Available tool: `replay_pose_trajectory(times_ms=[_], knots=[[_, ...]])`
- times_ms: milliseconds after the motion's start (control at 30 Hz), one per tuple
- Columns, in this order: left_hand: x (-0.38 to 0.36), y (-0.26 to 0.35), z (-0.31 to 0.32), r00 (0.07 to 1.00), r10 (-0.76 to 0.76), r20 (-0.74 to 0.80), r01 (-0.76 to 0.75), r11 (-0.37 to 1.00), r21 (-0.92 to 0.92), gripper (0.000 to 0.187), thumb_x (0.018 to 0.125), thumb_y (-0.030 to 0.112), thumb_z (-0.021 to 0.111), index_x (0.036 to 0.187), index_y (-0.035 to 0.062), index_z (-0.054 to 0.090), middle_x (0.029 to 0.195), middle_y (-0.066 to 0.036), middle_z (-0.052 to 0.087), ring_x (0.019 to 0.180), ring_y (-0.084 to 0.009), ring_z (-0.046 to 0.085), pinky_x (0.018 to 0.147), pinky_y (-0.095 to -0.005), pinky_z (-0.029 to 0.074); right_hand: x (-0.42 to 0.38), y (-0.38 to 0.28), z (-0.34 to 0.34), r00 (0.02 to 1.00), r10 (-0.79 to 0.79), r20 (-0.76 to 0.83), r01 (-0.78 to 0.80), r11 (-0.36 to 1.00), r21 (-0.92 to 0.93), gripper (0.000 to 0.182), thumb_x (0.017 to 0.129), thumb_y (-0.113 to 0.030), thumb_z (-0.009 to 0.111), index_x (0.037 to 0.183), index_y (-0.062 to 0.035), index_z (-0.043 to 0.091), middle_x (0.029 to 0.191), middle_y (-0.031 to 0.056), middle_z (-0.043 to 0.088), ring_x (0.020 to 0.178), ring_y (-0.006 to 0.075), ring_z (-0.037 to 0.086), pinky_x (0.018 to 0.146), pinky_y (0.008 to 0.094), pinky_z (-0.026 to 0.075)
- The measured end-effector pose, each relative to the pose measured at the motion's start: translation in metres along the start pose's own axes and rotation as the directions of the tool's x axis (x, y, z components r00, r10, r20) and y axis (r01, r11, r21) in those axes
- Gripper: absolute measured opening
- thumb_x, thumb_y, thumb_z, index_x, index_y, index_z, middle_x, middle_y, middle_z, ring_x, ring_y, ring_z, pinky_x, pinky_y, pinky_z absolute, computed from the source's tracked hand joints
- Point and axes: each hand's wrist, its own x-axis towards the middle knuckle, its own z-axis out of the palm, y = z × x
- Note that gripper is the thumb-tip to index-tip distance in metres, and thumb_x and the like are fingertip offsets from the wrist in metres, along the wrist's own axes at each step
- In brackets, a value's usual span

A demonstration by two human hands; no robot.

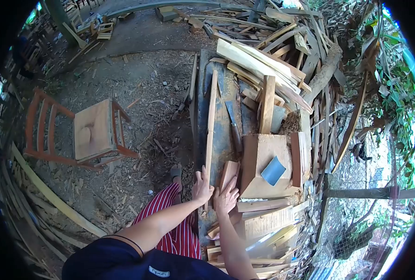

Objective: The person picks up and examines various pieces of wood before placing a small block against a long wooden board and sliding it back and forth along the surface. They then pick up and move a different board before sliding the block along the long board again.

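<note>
A long thin wooden strip (211, 116) lies lengthwise on the dark workbench (223, 122). Around its near end my left hand (202, 189) is closed. Just to the right, my right hand (226, 197) rests on a short wooden block (230, 173), its fingers bent against the near end; what they press on is partly hidden. A saw with a dark handle (236, 135) lies on the bench beyond the block. A blue-grey curved sheet (273, 171) sits on a large wooden box-like piece (258, 154) at the right.
A wooden chair (93, 128) stands on the ground at the left. Stacked boards (258, 60) cover the bench's far end, and offcuts (268, 228) lie at its near right. Wood scraps litter the ground. A wire fence and plants line the right side.
</note>
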Motion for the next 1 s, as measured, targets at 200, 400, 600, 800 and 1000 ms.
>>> replay_pose_trajectory(times_ms=[200,400,600,800,1000], knots=[[-0.001,-0.011,0.008,0.998,0.051,-0.034,-0.053,0.997,-0.063,0.081,0.089,0.024,0.060,0.151,0.0038,0.013,0.128,-0.025,0.035,0.089,-0.0479,0.060,0.072,-0.0531,0.054,0.002,0.005,-0.016,0.993,-0.118,-0.026,0.120,0.977,0.175,0.093,0.084,-0.034,0.067,0.156,-0.0144,0.013,0.101,0.0226,0.047,0.091,0.0389,0.054,0.076,0.0463,0.049],[-0.010,-0.015,-0.025,0.998,-0.049,-0.030,0.037,0.944,-0.329,0.077,0.099,0.048,0.044,0.152,-0.0006,0.016,0.129,-0.024,0.036,0.121,-0.0389,0.046,0.100,-0.0454,0.044,-0.031,-0.025,-0.058,0.947,-0.320,0.025,0.310,0.933,0.184,0.075,0.088,-0.033,0.061,0.154,-0.0188,0.028,0.096,0.0187,0.046,0.085,0.0348,0.052,0.069,0.0459,0.048],[-0.009,0.001,-0.021,1.000,0.011,-0.002,-0.010,0.900,-0.435,0.080,0.101,0.052,0.034,0.149,-0.0086,0.013,0.153,-0.031,0.019,0.142,-0.0424,0.024,0.118,-0.0438,0.022,-0.028,-0.044,-0.033,0.940,-0.322,0.109,0.319,0.947,0.050,0.072,0.085,-0.029,0.059,0.151,-0.0193,0.032,0.097,0.0129,0.046,0.089,0.0290,0.049,0.073,0.0392,0.045],[0.073,0.009,-0.031,0.999,-0.007,-0.041,-0.012,0.900,-0.437,0.077,0.103,0.046,0.035,0.149,-0.0103,0.010,0.150,-0.033,0.025,0.139,-0.0422,0.029,0.115,-0.0462,0.024,0.049,-0.087,-0.040,0.912,-0.392,0.119,0.397,0.917,-0.023,0.067,0.083,-0.028,0.059,0.146,-0.0171,0.038,0.099,0.0137,0.047,0.093,0.0303,0.051,0.075,0.0407,0.045],[0.215,0.023,-0.060,0.969,0.196,-0.148,-0.227,0.945,-0.235,0.091,0.092,0.043,0.055,0.150,-0.0074,0.008,0.155,-0.032,0.013,0.145,-0.0462,0.013,0.118,-0.0520,0.015,0.172,-0.163,-0.032,0.917,-0.399,-0.028,0.394,0.914,-0.100,0.069,0.083,-0.025,0.058,0.148,-0.0149,0.034,0.097,0.0117,0.050,0.091,0.0277,0.053,0.072,0.0382,0.047]])
